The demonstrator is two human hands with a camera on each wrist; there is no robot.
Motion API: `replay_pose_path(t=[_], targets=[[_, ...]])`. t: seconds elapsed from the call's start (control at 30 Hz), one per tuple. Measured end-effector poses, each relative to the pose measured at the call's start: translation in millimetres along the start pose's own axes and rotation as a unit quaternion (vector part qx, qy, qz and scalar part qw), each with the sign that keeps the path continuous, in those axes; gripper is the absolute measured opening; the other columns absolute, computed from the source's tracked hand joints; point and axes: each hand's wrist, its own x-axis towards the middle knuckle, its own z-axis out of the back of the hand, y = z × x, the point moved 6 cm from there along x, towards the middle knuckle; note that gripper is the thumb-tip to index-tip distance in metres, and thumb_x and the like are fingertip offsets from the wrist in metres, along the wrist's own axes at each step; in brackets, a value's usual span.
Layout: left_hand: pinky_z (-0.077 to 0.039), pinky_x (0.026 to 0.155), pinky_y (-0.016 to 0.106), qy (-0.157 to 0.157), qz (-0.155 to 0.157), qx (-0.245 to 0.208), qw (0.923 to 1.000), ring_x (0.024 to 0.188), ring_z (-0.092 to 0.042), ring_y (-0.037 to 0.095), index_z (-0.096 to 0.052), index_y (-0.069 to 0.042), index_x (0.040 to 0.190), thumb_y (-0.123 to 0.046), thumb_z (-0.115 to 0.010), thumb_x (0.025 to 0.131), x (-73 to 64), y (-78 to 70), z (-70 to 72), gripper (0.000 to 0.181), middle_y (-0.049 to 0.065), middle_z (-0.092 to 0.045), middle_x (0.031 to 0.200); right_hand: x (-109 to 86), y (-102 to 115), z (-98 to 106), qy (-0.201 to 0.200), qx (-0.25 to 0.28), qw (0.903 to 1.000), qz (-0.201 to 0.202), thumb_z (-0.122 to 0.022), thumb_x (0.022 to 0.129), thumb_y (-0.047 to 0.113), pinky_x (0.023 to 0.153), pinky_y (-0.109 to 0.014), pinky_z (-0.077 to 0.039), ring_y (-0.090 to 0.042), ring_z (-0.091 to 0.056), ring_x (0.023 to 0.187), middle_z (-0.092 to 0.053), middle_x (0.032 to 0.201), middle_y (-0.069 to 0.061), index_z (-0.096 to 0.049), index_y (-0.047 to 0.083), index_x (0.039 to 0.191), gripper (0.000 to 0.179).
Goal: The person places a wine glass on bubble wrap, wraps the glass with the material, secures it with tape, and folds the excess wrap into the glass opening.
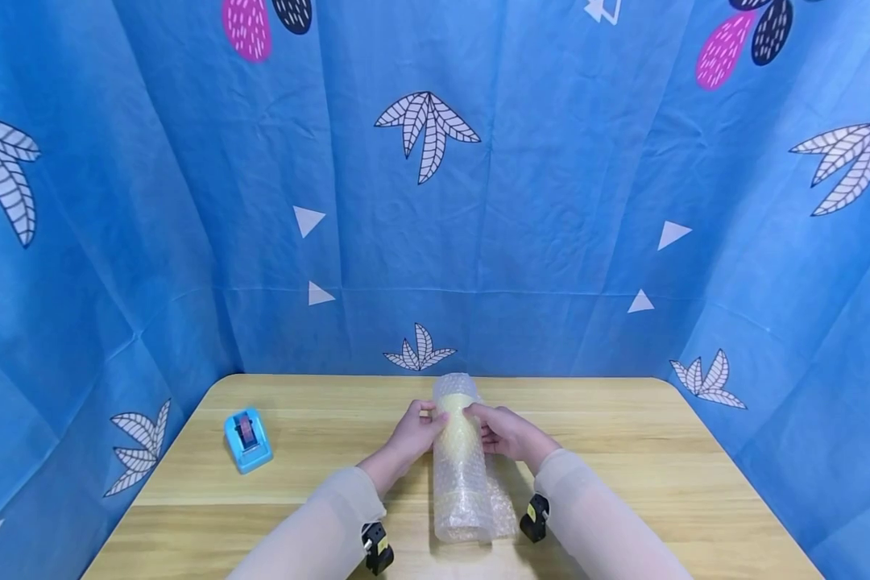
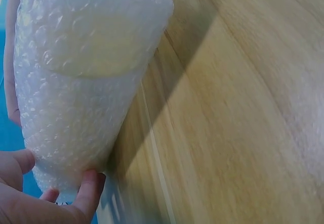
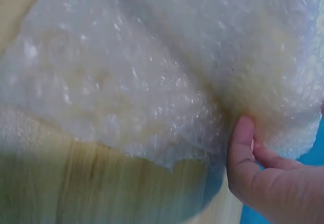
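A bubble wrap roll [image 1: 460, 483] lies lengthwise on the table, with something pale yellow showing through its layers. My left hand [image 1: 416, 431] grips its left side toward the far end, thumb on top. In the left wrist view, the thumb and fingers of that hand [image 2: 45, 198] spread around the narrow-looking far part of the roll. Opposite, my right hand [image 1: 511, 433] holds the right side with curled fingers. A loose flap of bubble wrap [image 3: 111, 97] extends flat from the roll on the right, beside the right hand [image 3: 268, 178].
A light blue tape dispenser [image 1: 248, 440] sits at the left of the wooden table [image 1: 623, 451]. Blue patterned cloth [image 1: 551, 201] hangs behind the table and along both sides. Each sleeve cuff carries a small black wrist camera [image 1: 534, 518].
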Motion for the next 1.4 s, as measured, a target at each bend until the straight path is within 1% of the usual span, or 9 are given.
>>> replay_pose_path(t=[0.1,0.3,0.4,0.57,0.67,0.9,1.1,1.23,1.4], targets=[[-0.059,0.076,0.036,-0.003,0.001,0.000,1.0000,0.093,-0.063,0.026,-0.040,0.006,0.134,-0.018,-0.061,0.101,0.8,-1.0,-0.7,0.046,0.025,-0.059,0.114,-0.8,-0.3,1.2,-0.012,0.012,0.9998,-0.004,-0.066,0.088,0.030,0.074,-0.029,-0.055,-0.017,-0.056,0.076,-0.059,0.082,-0.006,-0.060,0.001,0.095,0.031],[-0.060,0.075,0.037,-0.013,0.013,0.007,0.9998,0.092,-0.064,0.025,-0.044,0.002,0.136,-0.016,-0.049,0.105,1.7,0.5,-1.6,0.036,0.024,-0.058,0.119,-2.0,-2.6,4.5,-0.030,0.033,0.9990,-0.007,-0.069,0.087,0.028,0.074,-0.031,-0.057,-0.019,-0.058,0.076,-0.061,0.084,-0.009,-0.057,-0.001,0.102,0.035],[-0.059,0.075,0.038,-0.020,0.016,0.021,0.9995,0.095,-0.063,0.027,-0.044,0.001,0.138,-0.012,-0.048,0.104,1.4,-0.3,-1.6,0.036,0.024,-0.058,0.120,-2.0,-2.9,5.9,-0.030,0.037,0.9988,-0.005,-0.070,0.087,0.027,0.076,-0.033,-0.057,-0.019,-0.060,0.076,-0.063,0.085,-0.011,-0.057,-0.002,0.104,0.036],[-0.057,0.087,0.041,-0.028,0.019,0.035,0.9988,0.112,-0.060,0.038,-0.040,0.011,0.141,-0.009,-0.051,0.103,0.5,-1.0,-0.9,0.045,0.028,-0.056,0.128,-1.8,-3.1,7.0,-0.028,0.039,0.9988,-0.003,-0.069,0.087,0.027,0.080,-0.035,-0.058,-0.020,-0.061,0.078,-0.064,0.088,-0.012,-0.057,-0.003,0.106,0.038],[-0.054,0.095,0.043,-0.027,0.018,0.044,0.9985,0.119,-0.057,0.040,-0.043,0.015,0.139,-0.011,-0.052,0.103,0.7,-1.1,-0.8,0.045,0.028,-0.055,0.131,-2.8,-3.8,7.2,-0.029,0.042,0.9987,-0.006,-0.067,0.087,0.027,0.082,-0.036,-0.057,-0.021,-0.061,0.080,-0.062,0.091,-0.013,-0.054,-0.005,0.109,0.040],[-0.055,0.092,0.043,-0.019,0.027,0.040,0.9987,0.112,-0.060,0.035,-0.045,0.011,0.137,-0.015,-0.052,0.104,1.4,2.4,-1.1,0.043,0.026,-0.055,0.129,-3.9,-5.2,4.5,-0.023,0.058,0.9980,-0.009,-0.065,0.086,0.025,0.080,-0.035,-0.056,-0.023,-0.058,0.084,-0.058,0.094,-0.015,-0.052,-0.006,0.110,0.041],[-0.057,0.088,0.042,-0.020,0.024,0.042,0.9986,0.106,-0.063,0.032,-0.045,0.008,0.136,-0.017,-0.055,0.103,-0.4,0.9,-2.4,0.043,0.026,-0.055,0.127,-2.8,-5.7,3.9,-0.010,0.060,0.9981,-0.002,-0.060,0.085,0.022,0.076,-0.029,-0.055,-0.018,-0.054,0.078,-0.055,0.083,-0.006,-0.056,0.003,0.089,0.020],[-0.058,0.084,0.041,-0.012,0.018,0.026,0.9994,0.101,-0.064,0.030,-0.042,0.009,0.137,-0.017,-0.056,0.102,-0.3,0.8,-3.3,0.045,0.026,-0.057,0.121,-1.3,-5.9,6.7,-0.020,0.054,0.9984,0.002,-0.061,0.084,0.021,0.071,-0.026,-0.054,-0.013,-0.053,0.070,-0.053,0.073,0.000,-0.052,0.009,0.079,0.016],[-0.059,0.080,0.040,0.001,0.012,0.002,0.9999,0.098,-0.064,0.028,-0.037,0.008,0.136,-0.019,-0.057,0.102,0.0,2.3,-4.4,0.048,0.026,-0.059,0.116,-3.7,-5.1,8.5,-0.035,0.062,0.9974,0.006,-0.063,0.083,0.017,0.076,-0.030,-0.057,-0.016,-0.058,0.072,-0.057,0.079,-0.007,-0.055,0.003,0.092,0.018]])
